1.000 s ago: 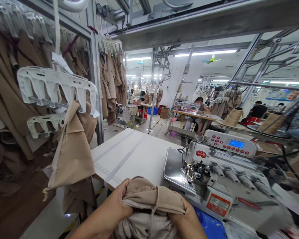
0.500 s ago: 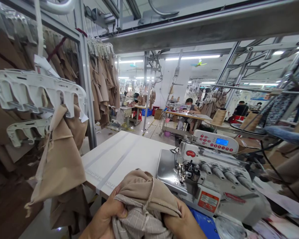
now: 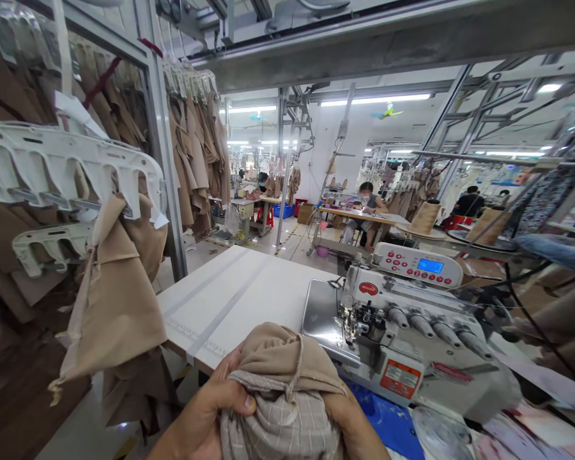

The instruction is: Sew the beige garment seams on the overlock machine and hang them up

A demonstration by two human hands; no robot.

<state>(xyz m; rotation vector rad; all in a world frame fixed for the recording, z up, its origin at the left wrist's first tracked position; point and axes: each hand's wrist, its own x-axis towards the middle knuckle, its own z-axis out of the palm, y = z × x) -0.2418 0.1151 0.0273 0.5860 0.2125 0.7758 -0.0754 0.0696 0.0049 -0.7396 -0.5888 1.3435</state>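
A bunched beige garment [image 3: 287, 390] with a checked inner fabric and a raised seam fills the space between my hands, low in the view. My left hand [image 3: 225, 402] grips its left side, thumb pressed on the checked cloth. On the other side my right hand [image 3: 349, 415] is closed on the cloth, its fingers mostly hidden under the folds. Just beyond the bundle stands a white overlock sewing machine [image 3: 402, 332] with a lit blue display; its metal plate [image 3: 323, 319] is nearest the cloth.
A white table [image 3: 239, 287] extends left of the machine. At the left, white clamp hangers [image 3: 71, 166] carry a beige fabric piece [image 3: 119, 306]. Thread cones [image 3: 424, 218] stand behind the machine. A person [image 3: 371, 204] sits at a table farther back.
The view has shifted slightly. The bundle has turned a little in my hands, showing more of the checked fabric; both hands still grip it.
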